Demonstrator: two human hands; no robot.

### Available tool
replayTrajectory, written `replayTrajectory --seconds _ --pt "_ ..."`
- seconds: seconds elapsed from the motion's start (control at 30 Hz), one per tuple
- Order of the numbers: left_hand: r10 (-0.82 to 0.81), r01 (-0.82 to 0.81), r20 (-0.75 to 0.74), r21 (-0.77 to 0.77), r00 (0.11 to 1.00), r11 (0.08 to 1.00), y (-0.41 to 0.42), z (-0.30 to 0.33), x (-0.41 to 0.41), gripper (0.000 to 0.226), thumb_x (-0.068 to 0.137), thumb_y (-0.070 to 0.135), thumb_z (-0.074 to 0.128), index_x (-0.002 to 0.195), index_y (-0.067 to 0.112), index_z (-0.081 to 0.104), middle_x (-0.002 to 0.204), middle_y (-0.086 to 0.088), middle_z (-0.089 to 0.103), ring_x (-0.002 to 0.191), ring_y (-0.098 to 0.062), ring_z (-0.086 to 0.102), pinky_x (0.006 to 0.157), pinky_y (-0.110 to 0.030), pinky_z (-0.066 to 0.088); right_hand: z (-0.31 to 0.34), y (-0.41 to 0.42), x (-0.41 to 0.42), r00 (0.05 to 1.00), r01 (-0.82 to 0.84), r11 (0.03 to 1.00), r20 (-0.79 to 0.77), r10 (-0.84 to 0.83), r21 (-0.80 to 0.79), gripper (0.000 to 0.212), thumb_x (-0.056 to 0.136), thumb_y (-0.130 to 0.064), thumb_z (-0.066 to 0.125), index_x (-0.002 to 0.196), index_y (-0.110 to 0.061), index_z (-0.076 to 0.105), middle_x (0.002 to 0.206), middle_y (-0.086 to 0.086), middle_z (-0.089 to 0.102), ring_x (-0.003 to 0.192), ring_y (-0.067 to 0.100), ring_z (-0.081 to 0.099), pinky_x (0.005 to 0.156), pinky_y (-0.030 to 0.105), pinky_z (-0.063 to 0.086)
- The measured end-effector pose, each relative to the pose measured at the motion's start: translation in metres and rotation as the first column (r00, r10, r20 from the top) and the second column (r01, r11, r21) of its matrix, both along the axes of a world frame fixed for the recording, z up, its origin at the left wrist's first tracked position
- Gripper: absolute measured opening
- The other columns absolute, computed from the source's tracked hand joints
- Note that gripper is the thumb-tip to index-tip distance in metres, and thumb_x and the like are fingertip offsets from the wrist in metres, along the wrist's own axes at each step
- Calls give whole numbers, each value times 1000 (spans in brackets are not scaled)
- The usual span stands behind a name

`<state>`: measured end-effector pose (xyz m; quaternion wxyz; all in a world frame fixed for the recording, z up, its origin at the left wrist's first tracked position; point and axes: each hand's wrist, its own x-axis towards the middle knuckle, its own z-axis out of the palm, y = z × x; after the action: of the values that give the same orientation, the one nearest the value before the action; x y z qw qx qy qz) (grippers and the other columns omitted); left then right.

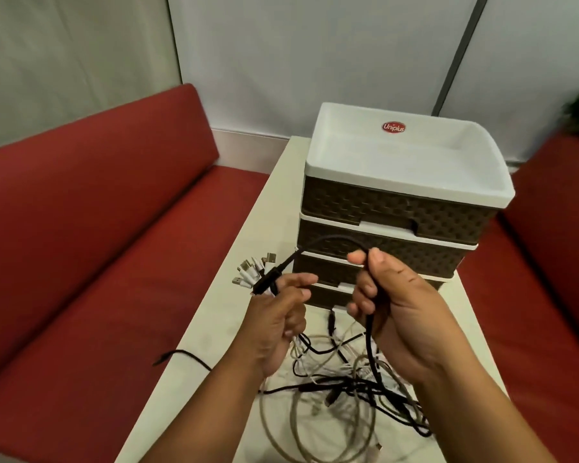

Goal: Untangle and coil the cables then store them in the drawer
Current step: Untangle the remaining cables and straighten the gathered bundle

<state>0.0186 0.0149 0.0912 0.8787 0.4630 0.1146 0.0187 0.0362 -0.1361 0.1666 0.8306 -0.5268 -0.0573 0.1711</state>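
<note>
holding a bunch of white usb plug ends plus a black plug, left hand has its grip curled tight round them above the counter. right hand grip pinches a black cable arching between both hands. tangled cable pile lies on counter under the hands, just before the closed drawer unit, red sofa beside.

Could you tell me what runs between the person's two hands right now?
In the head view, a black cable arches from the left hand to the right hand, passing before the drawer unit.
</note>
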Motion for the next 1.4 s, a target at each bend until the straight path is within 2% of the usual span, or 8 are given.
replayTrajectory --seconds 0.13,0.43,0.7,0.9,1.0,1.07,1.2,1.4 --pt "-23 24 55 -7 998 1000 -3 5 0 31 82 23 76 104 4 65 48 8 23 38 -3 17 41 -18 14 -27 3 -4 998 35 997 -55 -39 -67 30 90 -30 53 97 -4 67 58 1 38 48 12 32 56 30 32" --pt "128 -128 13 184 992 975 -4 25 12 52 84 57 51 66 9 63 47 3 18 44 -11 14 50 -30 12 -81 -1 -19 974 -228 870 -117 196 -438 35 98 -24 48 80 2 63 46 10 37 36 17 36 41 23 29" --pt "97 -74 -47 357 994 931 -9 25 12 58 83 69 46 50 21 49 50 1 32 49 -14 29 55 -29 23 -80 -7 -28 947 -320 844 -156 280 -431 35 102 -24 45 78 -1 58 47 12 41 39 18 35 42 24 28" --pt "-97 95 14 100 995 990 -11 32 11 60 96 57 36 49 20 43 63 -6 52 85 -31 67 95 -44 46 -81 -4 -41 974 -225 877 -93 205 -424 36 101 -25 44 77 -1 55 45 8 34 38 14 27 40 21 21" --pt "-139 144 58 -99 989 985 -10 42 7 55 97 55 38 56 18 34 54 -1 27 45 -14 41 68 -35 52 -84 -8 -40 986 0 780 128 102 -626 36 89 -46 54 70 -16 57 46 0 44 42 19 44 44 32 40" --pt "-144 150 51 -143 988 978 -7 52 7 54 97 54 42 56 20 32 49 3 21 39 -9 23 48 -25 36 -85 -14 -37 929 240 688 368 41 -685 31 77 -60 61 78 -29 59 60 -6 56 57 10 55 56 35 52" --pt "-161 170 58 -188 985 967 -15 76 14 54 98 45 47 53 21 30 43 6 19 33 -5 16 37 -20 16 -59 -12 -28 758 358 601 598 261 -715 65 67 -66 70 123 -43 45 118 -33 50 115 -12 46 89 8 40" --pt "-236 279 204 -219 950 935 -25 127 29 57 100 41 45 47 23 30 38 8 21 28 -5 19 33 -13 15 -23 -2 -5 878 96 833 440 187 -546 12 90 -11 65 84 -21 61 61 -4 59 53 14 54 51 28 46"
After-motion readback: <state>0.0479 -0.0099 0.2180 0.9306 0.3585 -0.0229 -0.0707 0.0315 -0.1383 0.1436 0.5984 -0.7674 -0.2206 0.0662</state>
